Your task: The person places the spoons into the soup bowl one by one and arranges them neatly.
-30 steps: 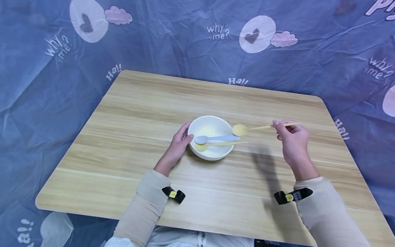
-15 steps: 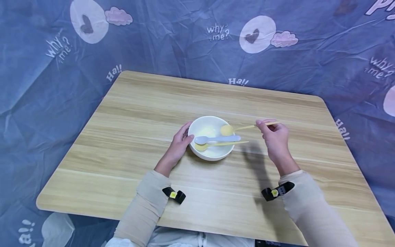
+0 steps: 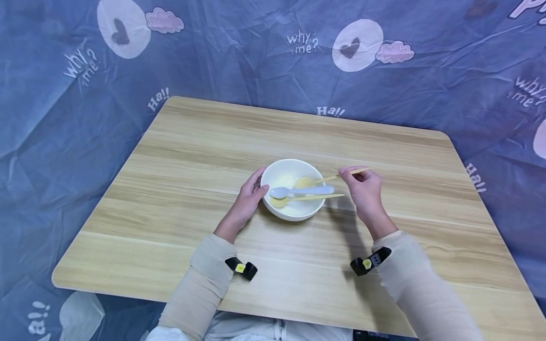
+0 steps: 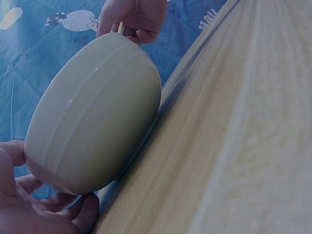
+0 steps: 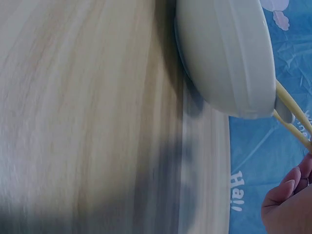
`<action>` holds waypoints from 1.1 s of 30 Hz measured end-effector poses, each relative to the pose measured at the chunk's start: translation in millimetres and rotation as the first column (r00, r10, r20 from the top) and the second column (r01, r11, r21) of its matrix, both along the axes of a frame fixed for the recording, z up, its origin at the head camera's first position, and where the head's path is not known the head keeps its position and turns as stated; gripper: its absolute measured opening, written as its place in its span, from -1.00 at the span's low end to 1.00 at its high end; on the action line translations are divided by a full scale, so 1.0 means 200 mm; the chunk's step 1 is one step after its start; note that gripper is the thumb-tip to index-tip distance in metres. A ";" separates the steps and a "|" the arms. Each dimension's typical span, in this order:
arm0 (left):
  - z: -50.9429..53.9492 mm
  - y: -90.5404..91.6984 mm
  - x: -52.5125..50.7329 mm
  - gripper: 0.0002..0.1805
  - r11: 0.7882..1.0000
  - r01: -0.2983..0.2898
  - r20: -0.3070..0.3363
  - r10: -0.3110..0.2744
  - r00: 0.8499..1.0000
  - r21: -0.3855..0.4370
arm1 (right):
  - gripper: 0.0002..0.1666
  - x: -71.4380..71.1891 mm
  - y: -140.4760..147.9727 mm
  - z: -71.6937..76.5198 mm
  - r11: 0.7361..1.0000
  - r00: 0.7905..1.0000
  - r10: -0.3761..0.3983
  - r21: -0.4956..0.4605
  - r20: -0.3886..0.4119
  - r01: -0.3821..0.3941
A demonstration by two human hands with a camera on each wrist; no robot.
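Note:
A white bowl (image 3: pixel 293 214) stands near the middle of the table. My left hand (image 3: pixel 244 203) holds its left side, thumb at the rim and fingers around the outer wall, as the left wrist view also shows. In my right hand (image 3: pixel 365 195) the handle of a yellow spoon (image 3: pixel 304 183) is pinched between thumb and fingers, and its round head is inside the bowl. A pale blue spoon (image 3: pixel 313 190) and a second yellow spoon (image 3: pixel 279 202) lie in the bowl in front of it, handles over the right rim. In the right wrist view the handles stick out past the bowl wall (image 5: pixel 234 58).
The wooden table (image 3: pixel 149 227) has rounded corners, and its front edge lies close to the person's lap. A blue printed cloth (image 3: pixel 239 52) hangs behind and beside it. Both forearms wear beige sleeves with black wrist straps.
My right hand has moved left with the yellow spoon, bringing its head from right of the bowl to inside it. The left hand and bowl have stayed in place.

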State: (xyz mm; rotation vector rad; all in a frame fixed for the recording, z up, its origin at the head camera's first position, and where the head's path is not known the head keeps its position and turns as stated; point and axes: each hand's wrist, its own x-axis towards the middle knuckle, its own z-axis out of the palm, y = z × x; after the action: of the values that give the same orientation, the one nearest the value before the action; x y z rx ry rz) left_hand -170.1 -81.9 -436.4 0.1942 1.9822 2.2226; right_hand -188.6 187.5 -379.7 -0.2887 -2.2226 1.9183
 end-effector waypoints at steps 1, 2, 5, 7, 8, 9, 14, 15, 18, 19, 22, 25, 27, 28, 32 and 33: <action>0.00 0.00 0.00 -0.40 1.000 0.004 0.000 -0.004 1.000 0.002 | -0.84 0.00 -0.01 0.00 1.000 1.000 0.002 0.008 0.005 -0.002; 0.00 0.00 0.00 -0.39 1.000 0.008 0.001 -0.008 1.000 0.003 | -0.84 0.00 -0.01 -0.01 1.000 1.000 0.005 0.009 0.013 -0.005; 0.05 -0.01 0.01 -0.39 1.000 0.020 0.013 -0.020 1.000 -0.004 | -0.89 -0.01 -0.04 -0.02 0.999 0.999 0.010 0.041 0.041 -0.012; 0.09 -0.01 0.03 -0.39 1.000 0.023 0.022 -0.023 0.999 -0.011 | -0.91 -0.01 -0.05 -0.02 0.998 0.998 0.012 0.067 0.063 -0.016; 0.10 -0.01 0.04 -0.39 1.000 0.025 0.025 -0.024 0.999 -0.013 | -0.91 -0.01 -0.06 -0.02 0.997 0.997 0.015 0.080 0.077 -0.021; 0.12 -0.01 0.05 -0.39 1.000 0.026 0.026 -0.026 0.999 -0.013 | -0.91 -0.01 -0.06 -0.02 0.995 0.996 0.018 0.095 0.088 -0.027; 0.13 -0.01 0.05 -0.39 1.000 0.028 0.016 -0.028 0.999 -0.004 | -0.87 -0.02 -0.07 -0.02 0.987 0.989 0.044 0.147 0.144 -0.066; 0.13 -0.01 0.05 -0.39 1.000 0.029 0.015 -0.029 0.999 -0.003 | -0.87 -0.03 -0.07 -0.02 0.985 0.987 0.049 0.156 0.153 -0.073; 0.13 -0.01 0.05 -0.39 0.999 0.033 0.015 -0.032 0.999 -0.003 | -0.85 -0.03 -0.07 -0.01 0.976 0.979 0.072 0.191 0.189 -0.109; 0.13 -0.01 0.05 -0.39 0.999 0.034 0.015 -0.034 0.999 -0.004 | -0.84 -0.03 -0.06 -0.01 0.972 0.976 0.079 0.201 0.202 -0.120; 0.13 -0.01 0.05 -0.39 0.999 0.036 0.015 -0.036 0.999 -0.007 | -0.79 -0.04 -0.06 0.00 0.960 0.965 0.105 0.227 0.241 -0.162; 0.13 -0.01 0.05 -0.39 0.999 0.038 0.013 -0.038 0.999 -0.008 | -0.72 -0.04 -0.05 0.01 0.949 0.952 0.132 0.243 0.277 -0.202; 0.13 -0.01 0.05 -0.39 0.999 0.039 0.014 -0.039 0.999 -0.006 | -0.68 -0.05 -0.05 0.02 0.940 0.941 0.155 0.249 0.300 -0.234; 0.13 -0.01 0.05 -0.39 0.999 0.038 0.016 -0.038 0.999 -0.006 | -0.66 -0.05 -0.04 0.02 0.935 0.935 0.166 0.251 0.312 -0.249; 0.13 -0.01 0.05 -0.39 0.999 0.037 0.026 -0.036 0.999 -0.007 | -0.60 -0.06 -0.04 0.03 0.922 0.913 0.204 0.245 0.354 -0.301; 0.13 -0.01 0.05 -0.39 0.999 0.036 0.027 -0.036 0.999 -0.009 | -0.59 -0.06 -0.04 0.04 0.919 0.908 0.209 0.243 0.364 -0.310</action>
State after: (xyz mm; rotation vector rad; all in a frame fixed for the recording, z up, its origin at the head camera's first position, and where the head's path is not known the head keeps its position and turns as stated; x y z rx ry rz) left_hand -159.6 -83.1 -410.6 0.1966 1.9594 2.1819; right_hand -201.4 179.0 -372.4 -0.2955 -2.8662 1.7170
